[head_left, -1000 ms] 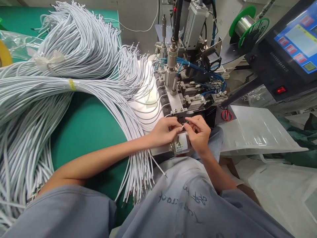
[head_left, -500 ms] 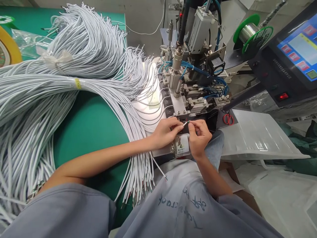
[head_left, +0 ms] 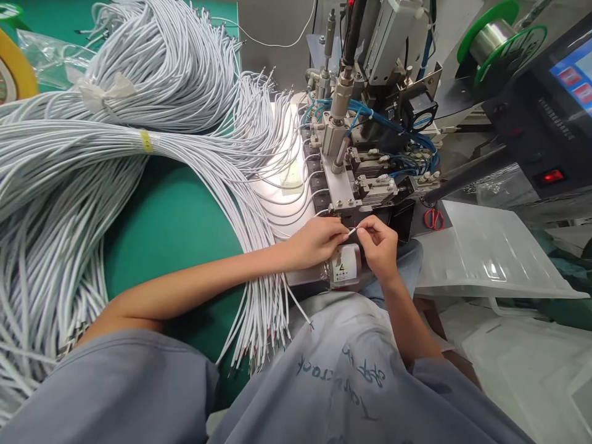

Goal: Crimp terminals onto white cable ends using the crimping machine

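Observation:
My left hand (head_left: 319, 240) and my right hand (head_left: 382, 243) meet in front of the machine (head_left: 365, 142). Between their pinched fingertips runs the stripped end of a thin white cable (head_left: 354, 230). Both hands hover just above a small white box with a warning label (head_left: 345, 268) at the machine's front edge. Large bundles of white cables (head_left: 139, 111) lie across the green table (head_left: 166, 228) to my left, their ends fanning toward my left forearm.
Red-handled scissors (head_left: 433, 218) lie to the right of the machine. A translucent plastic tray (head_left: 490, 253) extends right. A control panel with a touchscreen (head_left: 571, 74) and a red switch (head_left: 549, 177) stands at the far right. A green wire spool (head_left: 494, 34) sits behind.
My hands stay pinched on the cable end; the fingertips have drawn closer together. The view has shifted a little, so everything sits further right in the picture.

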